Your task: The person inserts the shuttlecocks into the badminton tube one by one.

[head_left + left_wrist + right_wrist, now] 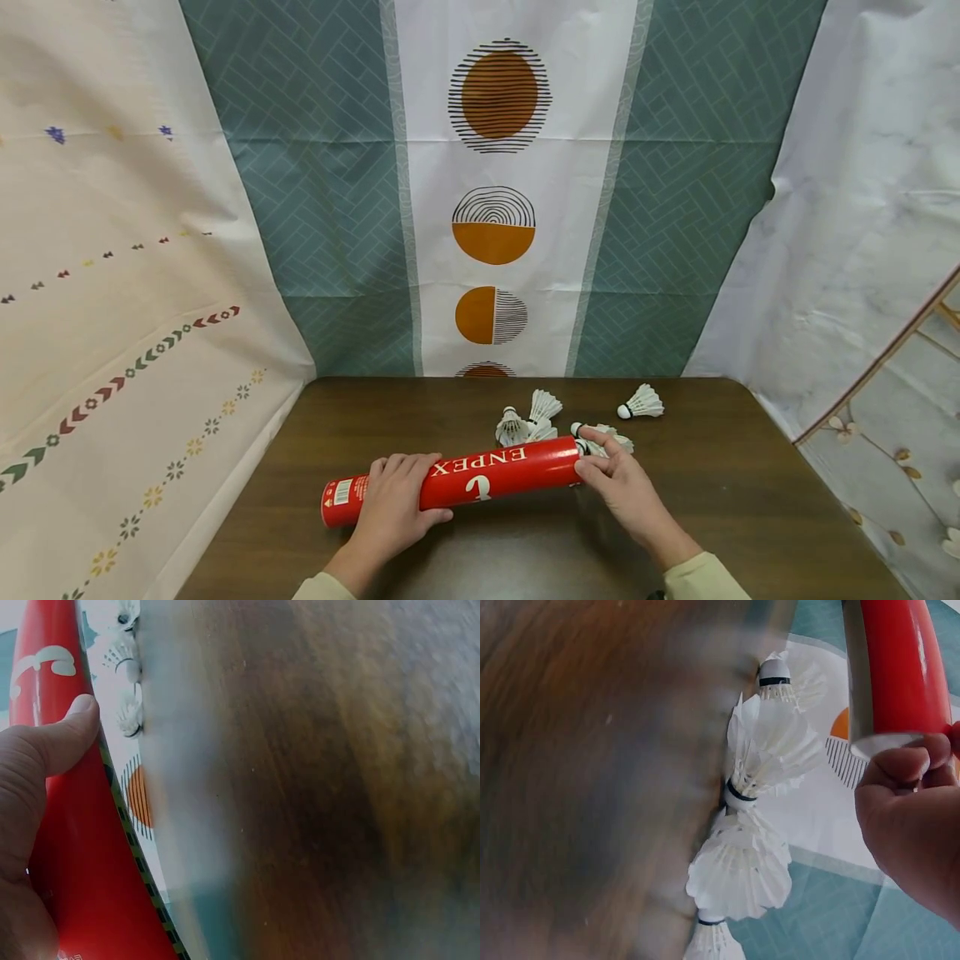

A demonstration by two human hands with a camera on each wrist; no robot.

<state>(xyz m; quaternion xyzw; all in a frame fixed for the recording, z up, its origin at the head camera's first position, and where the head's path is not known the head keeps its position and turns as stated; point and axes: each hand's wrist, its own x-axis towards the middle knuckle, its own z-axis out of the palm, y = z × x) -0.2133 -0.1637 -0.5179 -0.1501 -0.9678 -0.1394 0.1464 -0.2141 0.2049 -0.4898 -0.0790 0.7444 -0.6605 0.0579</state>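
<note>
A long red tube [510, 469] lies tilted over the table, its right end higher in the head view. My left hand [397, 500] grips it round the left half; the thumb lies along the red side in the left wrist view. At the tube's right mouth, my right hand [621, 483] has thumb and fingers curled at the rim. They pinch a shuttlecock [582, 447], of which a bit of white and black shows; the fingers hide most of it. Just behind the tube lie several loose white shuttlecocks [513, 427], also seen in the right wrist view.
One shuttlecock [642, 402] lies apart at the back right, and another [621, 440] lies behind my right hand. The brown wooden table [705, 475] ends at a patterned curtain [337, 250]. Light cloths hang at both sides.
</note>
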